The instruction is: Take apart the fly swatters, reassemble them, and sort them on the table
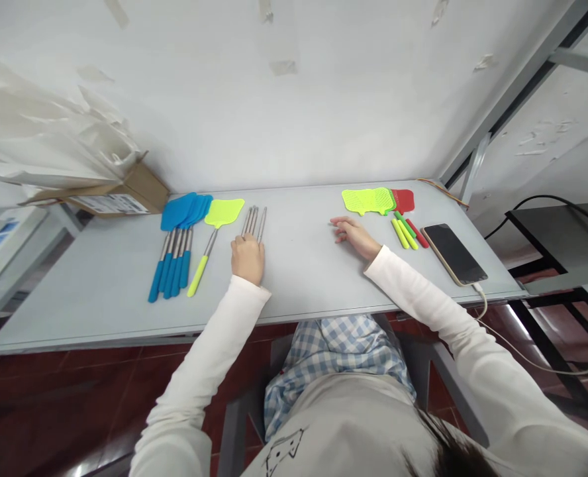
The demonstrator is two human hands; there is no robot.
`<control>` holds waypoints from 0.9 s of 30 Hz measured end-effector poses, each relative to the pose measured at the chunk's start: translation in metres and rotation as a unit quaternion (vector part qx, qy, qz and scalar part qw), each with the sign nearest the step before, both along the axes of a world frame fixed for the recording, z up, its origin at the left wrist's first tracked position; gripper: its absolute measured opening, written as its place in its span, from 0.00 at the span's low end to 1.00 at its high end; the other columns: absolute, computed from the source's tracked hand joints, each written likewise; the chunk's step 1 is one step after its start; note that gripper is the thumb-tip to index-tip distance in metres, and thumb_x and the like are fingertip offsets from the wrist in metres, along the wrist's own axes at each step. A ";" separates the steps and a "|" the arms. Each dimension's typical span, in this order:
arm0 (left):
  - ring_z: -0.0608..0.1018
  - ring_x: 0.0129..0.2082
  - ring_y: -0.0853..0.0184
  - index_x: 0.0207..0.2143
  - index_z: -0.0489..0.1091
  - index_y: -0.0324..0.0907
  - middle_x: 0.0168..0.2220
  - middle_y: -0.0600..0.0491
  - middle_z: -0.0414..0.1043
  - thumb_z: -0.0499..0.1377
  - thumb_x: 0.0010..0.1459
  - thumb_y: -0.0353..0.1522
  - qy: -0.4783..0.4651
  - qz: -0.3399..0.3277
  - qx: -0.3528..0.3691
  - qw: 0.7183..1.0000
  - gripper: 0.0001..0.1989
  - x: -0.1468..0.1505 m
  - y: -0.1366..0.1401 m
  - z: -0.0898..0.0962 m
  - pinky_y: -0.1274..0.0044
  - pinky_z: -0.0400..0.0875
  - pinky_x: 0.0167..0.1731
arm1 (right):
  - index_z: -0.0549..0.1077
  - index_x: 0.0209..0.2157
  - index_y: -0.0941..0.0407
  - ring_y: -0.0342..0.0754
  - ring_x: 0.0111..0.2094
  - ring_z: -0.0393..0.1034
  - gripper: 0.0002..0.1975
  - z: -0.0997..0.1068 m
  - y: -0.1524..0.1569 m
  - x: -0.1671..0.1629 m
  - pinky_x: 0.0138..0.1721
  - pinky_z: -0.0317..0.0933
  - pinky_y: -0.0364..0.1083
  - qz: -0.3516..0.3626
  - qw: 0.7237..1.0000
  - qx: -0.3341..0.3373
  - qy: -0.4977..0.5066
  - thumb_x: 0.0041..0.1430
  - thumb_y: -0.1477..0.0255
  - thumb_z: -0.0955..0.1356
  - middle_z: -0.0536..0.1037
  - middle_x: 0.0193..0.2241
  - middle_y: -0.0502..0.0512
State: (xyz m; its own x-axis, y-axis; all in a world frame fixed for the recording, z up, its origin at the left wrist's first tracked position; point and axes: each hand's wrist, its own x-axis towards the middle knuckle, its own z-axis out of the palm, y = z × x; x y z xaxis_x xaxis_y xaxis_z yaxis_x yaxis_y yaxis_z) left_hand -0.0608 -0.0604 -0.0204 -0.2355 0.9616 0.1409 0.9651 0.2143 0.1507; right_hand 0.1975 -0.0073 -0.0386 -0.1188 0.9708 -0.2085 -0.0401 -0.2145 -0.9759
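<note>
My left hand (247,258) is closed over the near ends of several thin metal rods (252,220) lying side by side on the table; its fingertips are partly hidden. Just left of it lies a yellow-green fly swatter (224,212) with a metal shaft and matching grip. My right hand (352,233) is over the table with its fingers apart and nothing in it. Beyond its fingers lie perforated yellow-green swatter heads (363,200), overlapping a green edge and a red swatter head (404,199). Nearer are yellow-green handles (400,234), a green handle (405,224) and a red handle (417,234).
Several blue fly swatters (177,262) lie fanned on the left of the grey table (304,285). A phone (453,254) with a white cable lies at the right. A cardboard box (140,189) stands at the back left, against the white wall (294,119).
</note>
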 end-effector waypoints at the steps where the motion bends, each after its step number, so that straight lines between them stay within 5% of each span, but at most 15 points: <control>1: 0.70 0.50 0.48 0.45 0.67 0.29 0.45 0.32 0.69 0.49 0.61 0.30 0.003 0.006 0.003 1.000 0.14 0.001 0.001 -0.001 0.64 0.65 0.49 | 0.73 0.38 0.55 0.42 0.35 0.65 0.09 -0.001 0.000 0.000 0.31 0.67 0.41 0.001 1.000 0.000 0.000 0.56 0.73 0.64 0.71 0.43 0.55; 7: 0.70 0.50 0.46 0.41 0.69 0.30 0.43 0.33 0.70 0.50 0.60 0.32 -0.022 0.022 0.049 0.998 0.14 -0.023 0.008 -0.005 0.60 0.64 0.51 | 0.73 0.36 0.56 0.42 0.34 0.66 0.08 -0.003 0.002 0.002 0.31 0.68 0.42 -0.004 1.000 0.005 0.001 0.56 0.74 0.63 0.72 0.42 0.55; 10: 0.67 0.54 0.44 0.46 0.66 0.30 0.50 0.30 0.66 0.52 0.60 0.33 -0.021 0.090 0.101 0.991 0.16 -0.054 0.010 0.002 0.56 0.62 0.53 | 0.73 0.34 0.56 0.42 0.34 0.66 0.07 -0.003 0.002 0.001 0.31 0.67 0.42 -0.003 1.000 0.008 0.000 0.55 0.75 0.63 0.73 0.41 0.55; 16: 0.69 0.55 0.44 0.45 0.66 0.32 0.53 0.30 0.65 0.56 0.57 0.32 -0.042 0.108 -0.020 0.993 0.14 -0.091 0.023 0.011 0.60 0.66 0.52 | 0.74 0.31 0.56 0.42 0.33 0.65 0.07 0.001 -0.002 -0.001 0.30 0.66 0.41 -0.005 1.000 0.015 -0.006 0.53 0.76 0.64 0.74 0.40 0.54; 20: 0.74 0.50 0.49 0.41 0.66 0.36 0.46 0.35 0.71 0.55 0.56 0.28 -0.047 0.113 -0.005 0.992 0.10 -0.084 0.023 0.011 0.64 0.69 0.49 | 0.74 0.30 0.56 0.42 0.33 0.65 0.07 0.003 -0.003 -0.002 0.30 0.66 0.41 -0.001 1.000 0.016 -0.006 0.53 0.75 0.64 0.74 0.39 0.54; 23: 0.76 0.45 0.50 0.45 0.64 0.36 0.40 0.40 0.74 0.55 0.55 0.28 -0.072 0.101 0.074 0.990 0.13 -0.069 0.017 0.024 0.63 0.70 0.46 | 0.74 0.30 0.56 0.42 0.34 0.64 0.06 0.005 -0.003 -0.002 0.30 0.64 0.41 0.021 0.999 0.029 -0.019 0.53 0.74 0.64 0.75 0.39 0.54; 27: 0.78 0.36 0.60 0.46 0.62 0.39 0.35 0.50 0.72 0.58 0.53 0.27 -0.217 -0.003 0.191 0.957 0.16 -0.035 0.011 0.055 0.70 0.72 0.40 | 0.75 0.33 0.55 0.42 0.36 0.66 0.07 0.013 -0.009 -0.005 0.33 0.63 0.42 0.084 0.994 0.061 -0.038 0.55 0.69 0.66 0.76 0.42 0.54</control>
State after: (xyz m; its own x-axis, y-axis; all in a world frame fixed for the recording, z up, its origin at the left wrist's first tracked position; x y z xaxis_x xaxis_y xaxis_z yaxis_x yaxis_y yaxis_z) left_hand -0.0957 -0.0494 0.0351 -0.3472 0.8611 0.3716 0.7941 0.0592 0.6049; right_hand 0.1920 -0.0167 -0.0252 -0.2707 0.9568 -0.1058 0.0605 -0.0928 -0.9938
